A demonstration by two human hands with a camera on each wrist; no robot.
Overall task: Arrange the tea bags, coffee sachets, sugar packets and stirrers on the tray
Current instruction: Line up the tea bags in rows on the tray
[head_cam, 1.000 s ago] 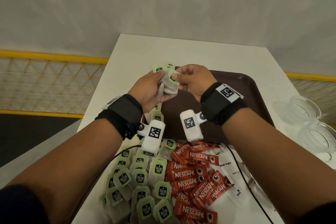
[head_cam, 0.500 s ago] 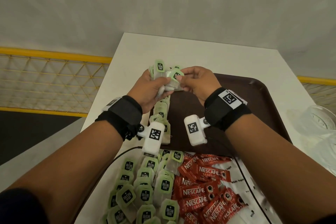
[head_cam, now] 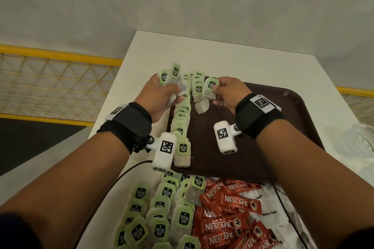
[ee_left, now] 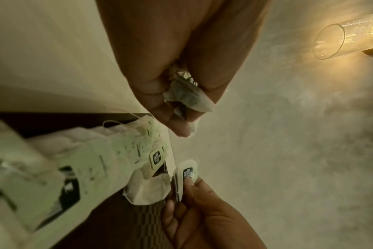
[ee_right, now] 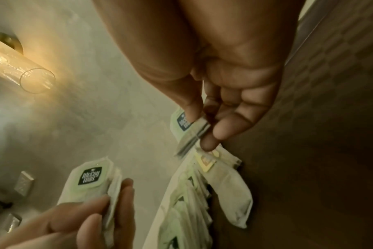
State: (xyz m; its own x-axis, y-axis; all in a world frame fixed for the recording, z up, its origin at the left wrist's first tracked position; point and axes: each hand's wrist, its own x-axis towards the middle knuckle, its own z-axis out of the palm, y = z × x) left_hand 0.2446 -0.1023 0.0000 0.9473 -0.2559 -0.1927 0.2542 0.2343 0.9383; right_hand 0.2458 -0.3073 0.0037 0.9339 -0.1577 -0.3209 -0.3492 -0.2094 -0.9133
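- While one row of tea bags (head_cam: 181,119) lies along the tray's (head_cam: 283,137) left edge, the left hand (head_cam: 162,95) grips a bunch and the right hand (head_cam: 226,92) pinches one.
- Coffee sachets (head_cam: 226,208) and sugar packets (head_cam: 269,204) wait off the tray, at the table's near edge.

Left hand (head_cam: 159,95) fingers curled, clutching; right hand (head_cam: 226,95) pinching; forearms extended.

On the white bench (head_cam: 232,54) a brown tray (head_cam: 273,127) carries a row of tea bags (head_cam: 181,119) along its left edge. The left hand (head_cam: 159,97) has its grip round a bunch of tea bags (head_cam: 174,79); the right hand (head_cam: 226,93) pinches one tea bag (head_cam: 210,88) over the tray's far corner. Loose tea bags (head_cam: 153,216), red coffee sachets (head_cam: 226,214) and white sugar packets (head_cam: 269,206) lie nearer, and perhaps clear glassware (head_cam: 362,141) at right.
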